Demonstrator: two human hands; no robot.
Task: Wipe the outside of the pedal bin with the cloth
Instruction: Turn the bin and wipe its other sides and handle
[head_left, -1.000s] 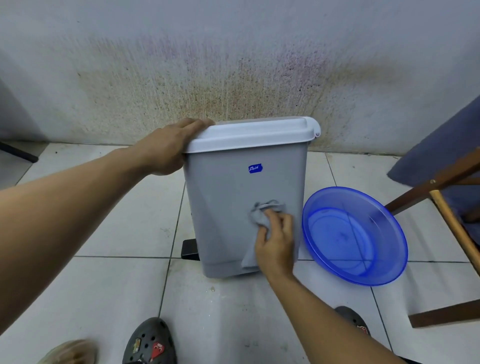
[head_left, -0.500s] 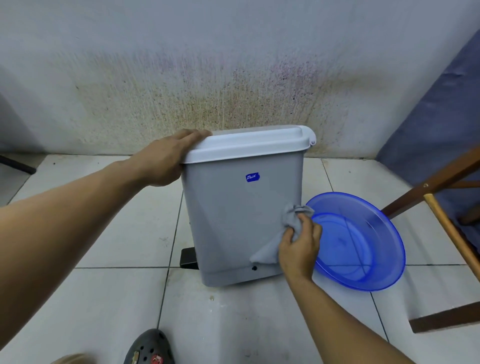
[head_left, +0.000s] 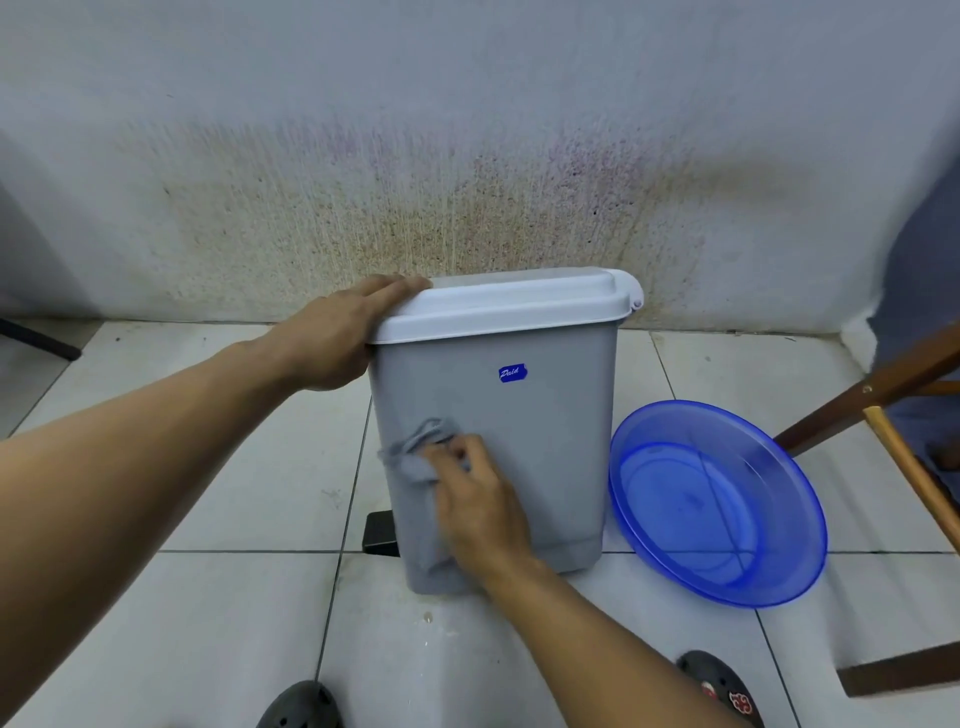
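Note:
A grey pedal bin with a white lid stands upright on the tiled floor near the stained wall. A small blue sticker sits on its near face. Its black pedal pokes out at the lower left. My left hand grips the lid's left corner. My right hand presses a grey cloth against the lower left part of the near face; the cloth hangs down to the bin's base.
A blue plastic basin lies on the floor just right of the bin. A wooden chair frame and blue fabric stand at the right edge. My dark sandals show at the bottom.
My right hand has swept the cloth from the bin's right edge across to the left side of the near face. My left hand has stayed on the lid.

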